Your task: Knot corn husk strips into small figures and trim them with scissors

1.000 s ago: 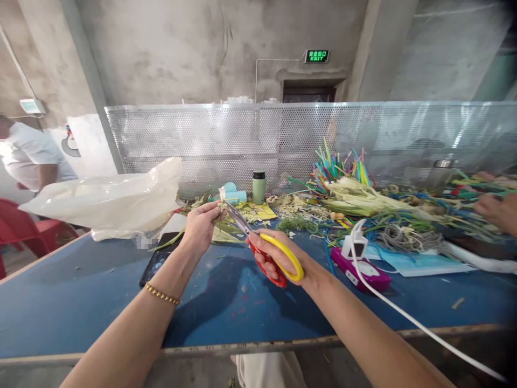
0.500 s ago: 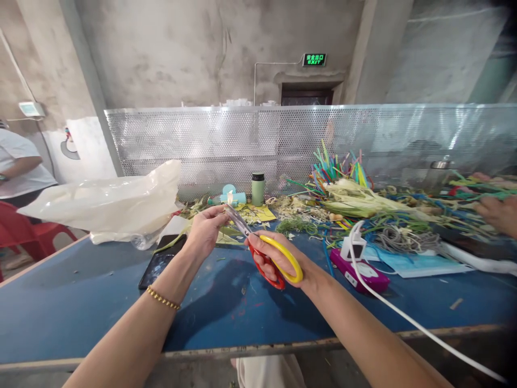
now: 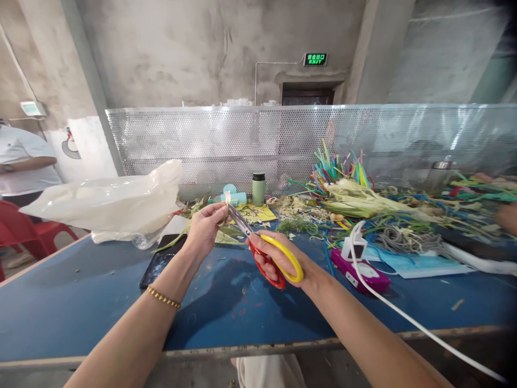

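My right hand (image 3: 269,253) is closed round the scissors (image 3: 287,257), which have one yellow and one red handle loop. Their metal blades point up and left, with the tips at my left fingertips. My left hand (image 3: 207,225) pinches a small pale piece of husk (image 3: 228,198), which sticks up above the fingers beside the blade tips. Whether the blades touch it I cannot tell. Below my left wrist lies a dark phone (image 3: 156,265), partly covered by a green husk strip and my forearm.
On the blue table (image 3: 100,312) stand a green flask (image 3: 258,188) and a purple power strip (image 3: 359,272) with a white plug and cable. Husks (image 3: 363,198) and colourful stems lie right. A plastic bag (image 3: 109,196) is left. A co-worker's hand (image 3: 508,216) blurs at far right.
The scissors and both my hands stay almost where they were; the husk piece shifts slightly. At far right the co-worker's hand moves outward. The person at left shifts a little.
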Tool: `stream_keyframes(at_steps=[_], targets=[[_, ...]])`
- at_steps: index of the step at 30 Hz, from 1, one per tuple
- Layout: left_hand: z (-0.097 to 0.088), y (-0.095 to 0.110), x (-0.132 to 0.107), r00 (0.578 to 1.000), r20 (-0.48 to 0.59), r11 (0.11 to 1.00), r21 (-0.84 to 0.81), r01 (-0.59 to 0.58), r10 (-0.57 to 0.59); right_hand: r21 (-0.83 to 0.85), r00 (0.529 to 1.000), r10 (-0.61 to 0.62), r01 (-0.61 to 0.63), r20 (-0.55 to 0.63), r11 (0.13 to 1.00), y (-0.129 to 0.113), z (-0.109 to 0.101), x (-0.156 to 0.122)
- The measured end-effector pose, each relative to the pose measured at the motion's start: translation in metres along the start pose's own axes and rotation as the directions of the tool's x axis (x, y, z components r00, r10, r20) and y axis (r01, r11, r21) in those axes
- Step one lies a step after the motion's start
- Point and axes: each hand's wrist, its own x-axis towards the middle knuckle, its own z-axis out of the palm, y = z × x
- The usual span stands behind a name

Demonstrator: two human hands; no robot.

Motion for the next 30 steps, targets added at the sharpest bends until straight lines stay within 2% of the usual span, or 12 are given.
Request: stream_keyframes(at_steps=[11,18,26,30], targets=[[0.0035,0.0059,-0.0018,0.994,0.011,0.991,-0.077,0.106,-0.106,0.027,1.0,-0.01,0.01,0.022,1.0,-0.001,-0.0005,-0.0003],[0.0031,0.0034,-0.0007,0.994,0.039,0.991,-0.084,0.103,-0.1,0.009,1.0,-0.015,0.015,0.016,1.0,-0.0006,-0.0022,-0.0002],[0.0053,0.0037,-0.0015,0.996,0.015,0.991,-0.107,0.085,-0.084,-0.019,0.999,-0.04,0.04,0.025,0.999,-0.0001,-0.0027,-0.0001],[0.0045,0.0034,-0.0024,0.996,0.031,0.994,-0.07,0.083,-0.081,-0.054,0.999,-0.032,0.032,-0.005,0.998,0.0009,-0.0037,0.0006]])
